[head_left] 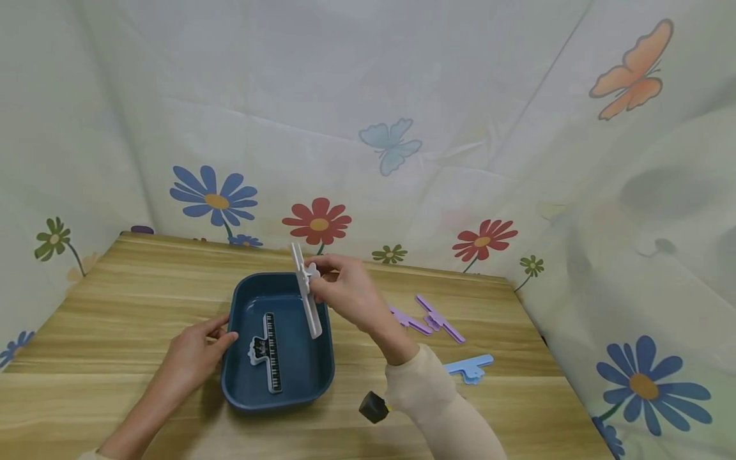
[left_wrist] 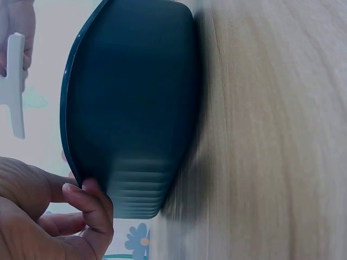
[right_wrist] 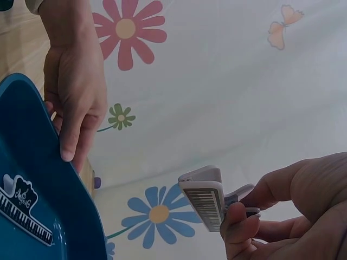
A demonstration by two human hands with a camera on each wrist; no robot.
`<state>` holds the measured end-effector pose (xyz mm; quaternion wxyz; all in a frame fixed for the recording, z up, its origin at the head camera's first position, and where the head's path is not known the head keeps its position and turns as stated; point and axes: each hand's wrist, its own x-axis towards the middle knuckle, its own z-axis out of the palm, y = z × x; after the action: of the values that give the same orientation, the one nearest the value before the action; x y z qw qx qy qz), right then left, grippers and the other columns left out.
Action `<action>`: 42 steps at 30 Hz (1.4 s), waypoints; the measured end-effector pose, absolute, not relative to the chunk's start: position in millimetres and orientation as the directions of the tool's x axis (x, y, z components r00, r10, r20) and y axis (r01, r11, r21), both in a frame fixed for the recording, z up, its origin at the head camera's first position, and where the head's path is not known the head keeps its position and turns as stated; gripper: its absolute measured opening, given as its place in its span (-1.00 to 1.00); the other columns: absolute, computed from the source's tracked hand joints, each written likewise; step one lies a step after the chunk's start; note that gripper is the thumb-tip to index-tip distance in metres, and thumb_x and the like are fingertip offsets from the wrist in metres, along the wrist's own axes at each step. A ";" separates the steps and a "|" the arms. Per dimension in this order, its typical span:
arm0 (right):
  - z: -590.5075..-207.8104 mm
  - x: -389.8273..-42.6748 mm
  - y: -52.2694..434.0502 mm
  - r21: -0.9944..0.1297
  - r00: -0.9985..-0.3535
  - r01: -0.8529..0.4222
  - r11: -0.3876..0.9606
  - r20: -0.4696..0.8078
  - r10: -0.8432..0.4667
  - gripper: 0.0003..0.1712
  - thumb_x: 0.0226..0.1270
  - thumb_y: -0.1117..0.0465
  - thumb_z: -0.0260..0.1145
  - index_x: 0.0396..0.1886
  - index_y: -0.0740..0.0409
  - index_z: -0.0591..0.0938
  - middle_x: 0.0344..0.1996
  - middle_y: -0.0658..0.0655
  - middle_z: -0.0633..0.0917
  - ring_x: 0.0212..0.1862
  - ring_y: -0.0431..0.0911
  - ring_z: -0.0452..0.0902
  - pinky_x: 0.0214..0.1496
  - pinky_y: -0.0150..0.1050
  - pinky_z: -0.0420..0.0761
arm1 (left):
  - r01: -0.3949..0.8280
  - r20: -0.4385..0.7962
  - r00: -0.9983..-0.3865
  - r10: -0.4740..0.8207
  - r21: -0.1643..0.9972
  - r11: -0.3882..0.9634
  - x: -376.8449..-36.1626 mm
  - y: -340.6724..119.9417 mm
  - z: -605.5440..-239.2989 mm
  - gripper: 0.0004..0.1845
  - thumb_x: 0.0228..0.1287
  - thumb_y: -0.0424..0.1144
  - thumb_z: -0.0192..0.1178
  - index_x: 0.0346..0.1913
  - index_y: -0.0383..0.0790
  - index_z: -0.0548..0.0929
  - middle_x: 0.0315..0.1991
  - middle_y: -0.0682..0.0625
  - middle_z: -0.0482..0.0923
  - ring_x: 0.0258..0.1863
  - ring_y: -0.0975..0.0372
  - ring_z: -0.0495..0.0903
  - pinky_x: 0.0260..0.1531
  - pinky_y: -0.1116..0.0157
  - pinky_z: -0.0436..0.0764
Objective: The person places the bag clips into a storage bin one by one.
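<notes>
Hands apart. Right hand (head_left: 345,291) pinching white clip (head_left: 305,291) at its grip tabs, fingers curled round them; held in air above far right part of blue tray (head_left: 241,300). Clip's long axis near upright, tilted, lower end pointing down into tray, directly below and slightly toward left hand. Right hand the nearer one to tray interior. Left hand (head_left: 195,351) resting against tray's left rim, fingertips curled over the edge per left wrist view (left_wrist: 89,208), steadying it. Inside tray, between hands: black-and-white piano-key clip (head_left: 269,351) lying flat, long axis running near to far. Right of right hand, on table: blue clip (head_left: 468,367) nearest, purple clips (head_left: 431,317) beyond, well apart from tray. Small black object (head_left: 372,406) by right sleeve; identity unclear. Surface: light wood-grain table (head_left: 115,300). Beyond: white cloth backdrop (head_left: 402,96) printed with flowers and butterflies, enclosing table on three sides.
</notes>
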<state>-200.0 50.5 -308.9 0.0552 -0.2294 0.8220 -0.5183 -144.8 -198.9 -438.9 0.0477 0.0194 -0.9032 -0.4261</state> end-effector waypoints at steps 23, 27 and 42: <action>-335.4 -206.2 36.0 -0.886 -0.898 -0.284 0.367 0.112 -0.425 -0.69 0.40 0.43 0.27 0.10 0.31 0.71 -0.24 0.12 0.66 -0.36 -0.10 0.58 -0.30 -0.29 0.68 | -0.003 0.063 -0.995 -0.083 0.777 0.629 -144.4 -199.1 -439.6 -0.45 0.47 -0.28 0.25 0.35 -0.61 0.45 -0.24 -0.12 0.64 -0.12 -0.10 0.72 -0.40 0.25 0.50; -344.2 -207.0 34.2 -0.877 -0.902 -0.283 0.388 0.107 -0.417 -0.70 0.39 0.43 0.29 0.08 0.32 0.71 -0.25 0.11 0.66 -0.34 -0.11 0.57 -0.29 -0.26 0.71 | -0.011 0.051 -0.995 -0.083 0.786 0.618 -144.0 -199.2 -439.6 -0.45 0.47 -0.29 0.25 0.35 -0.61 0.45 -0.25 -0.12 0.63 -0.21 0.01 0.69 -0.46 0.30 0.48; -374.1 -210.7 29.1 -0.855 -0.902 -0.248 0.456 0.032 -0.431 -0.71 0.39 0.41 0.31 0.08 0.35 0.69 -0.36 0.06 0.66 -0.47 -0.18 0.59 -0.42 -0.37 0.60 | -0.032 0.031 -0.995 -0.093 0.791 0.610 -143.6 -199.1 -438.1 -0.44 0.49 -0.26 0.25 0.37 -0.58 0.45 -0.22 -0.13 0.62 -0.20 0.02 0.69 -0.43 0.28 0.48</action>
<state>-210.7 29.1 -374.1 0.0951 -0.2002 0.8479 -0.4816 -143.6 -199.1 -438.1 0.0344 0.0347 -0.8967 -0.4400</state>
